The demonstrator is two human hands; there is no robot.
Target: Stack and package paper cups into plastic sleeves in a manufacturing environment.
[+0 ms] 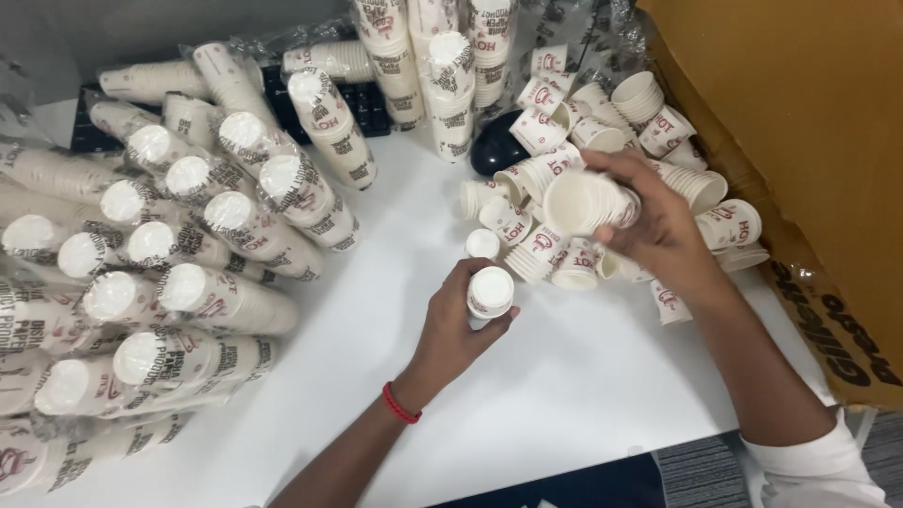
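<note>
Left hand, red band on wrist, mid-table, fist wrapped round short stack of white paper cups, bases up. Right hand further back, fingers curled round second nested stack above loose cup pile near table's right edge. Risk, I reckon: thin cups crush under hard squeeze, or elbow knocks pile over the edge. Cups white with red print, lightweight. Wrapped sleeves heaped along left edge, far back too.

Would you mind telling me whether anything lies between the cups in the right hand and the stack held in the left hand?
Nothing visible does. The right hand holds nested cups above the loose pile; the left hand grips its stack lower down. Only a single upturned cup sits near the gap, slightly aside.
</note>
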